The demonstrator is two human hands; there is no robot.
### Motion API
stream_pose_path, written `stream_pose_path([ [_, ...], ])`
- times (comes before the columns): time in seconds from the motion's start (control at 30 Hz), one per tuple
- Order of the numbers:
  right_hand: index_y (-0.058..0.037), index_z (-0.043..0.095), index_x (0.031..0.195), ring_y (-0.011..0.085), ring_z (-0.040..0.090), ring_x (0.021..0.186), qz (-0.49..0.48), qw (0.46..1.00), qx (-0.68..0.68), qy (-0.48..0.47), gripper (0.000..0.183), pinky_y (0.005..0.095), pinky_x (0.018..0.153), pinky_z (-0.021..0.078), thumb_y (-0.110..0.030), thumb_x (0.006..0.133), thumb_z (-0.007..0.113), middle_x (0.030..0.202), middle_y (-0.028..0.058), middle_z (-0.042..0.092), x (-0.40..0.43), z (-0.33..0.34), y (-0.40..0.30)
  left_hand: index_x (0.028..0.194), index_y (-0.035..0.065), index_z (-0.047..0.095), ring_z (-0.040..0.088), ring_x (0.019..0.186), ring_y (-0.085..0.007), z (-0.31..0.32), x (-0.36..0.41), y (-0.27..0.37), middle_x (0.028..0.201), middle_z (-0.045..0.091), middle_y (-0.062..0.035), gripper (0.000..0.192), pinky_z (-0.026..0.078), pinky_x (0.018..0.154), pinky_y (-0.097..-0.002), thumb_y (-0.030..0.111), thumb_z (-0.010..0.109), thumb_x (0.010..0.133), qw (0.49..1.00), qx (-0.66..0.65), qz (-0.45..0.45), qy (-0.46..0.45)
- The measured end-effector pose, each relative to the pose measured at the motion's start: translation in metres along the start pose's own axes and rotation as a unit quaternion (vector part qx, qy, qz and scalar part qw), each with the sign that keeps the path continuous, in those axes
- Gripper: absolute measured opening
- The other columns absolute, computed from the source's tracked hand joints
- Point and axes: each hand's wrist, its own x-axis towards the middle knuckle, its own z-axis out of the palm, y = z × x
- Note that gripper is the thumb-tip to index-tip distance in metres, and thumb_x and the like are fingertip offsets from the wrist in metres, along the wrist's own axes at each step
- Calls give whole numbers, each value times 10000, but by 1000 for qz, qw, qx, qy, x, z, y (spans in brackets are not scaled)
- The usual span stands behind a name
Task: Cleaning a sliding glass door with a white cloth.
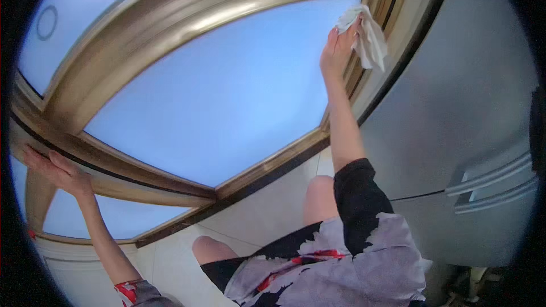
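My right hand (340, 49) grips a crumpled white cloth or tissue (372, 44), with its loose end hanging to the right. Hand and cloth are at the upper right corner of a frosted glass panel (204, 98), by the bronze-coloured door frame (356, 70). At the far left, my left hand (59, 171) lies against the stile (128, 183) of the adjoining door panel, thumb apart from the fingers. It holds nothing that I can see. Bluish light comes through the glass.
A grey refrigerator (448, 106) with two bar handles (495, 183) stands close on the right. Pale floor tiles (251, 209) lie below the door's dark bottom edge. My knees are near the lower frame. A smaller glass pane (115, 217) is at lower left.
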Motion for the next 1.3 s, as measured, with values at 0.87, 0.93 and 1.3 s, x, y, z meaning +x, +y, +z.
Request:
stream_pose_path([
  [0.87,37,342,1320,334,412,1235,610,352,649,-288,533,474,1019,335,-221,862,433,1335,189,419,-190,-74,-124,1433,12,50,37,1389,-309,-31,-142,168,1497,74,-182,958,87,1118,-407,326,669,772,777,-399,-289,-392],
  [0.93,45,393,1286,270,539,1104,600,395,599,-356,498,408,933,429,-104,829,520,1220,165,528,-187,-70,-126,1420,-12,138,312,1307,-266,-33,-199,210,1418,308,-203,834,273,1058,-378,242,653,814,495,-487,-467,-547],
  [1.3,-6,477,1211,153,546,963,623,686,356,-121,378,290,776,468,-173,883,564,1072,54,574,-216,-92,-91,1301,-19,420,543,1075,-191,-30,-126,323,1231,536,-159,404,428,885,-294,56,469,907,349,-655,-558,-372],
])
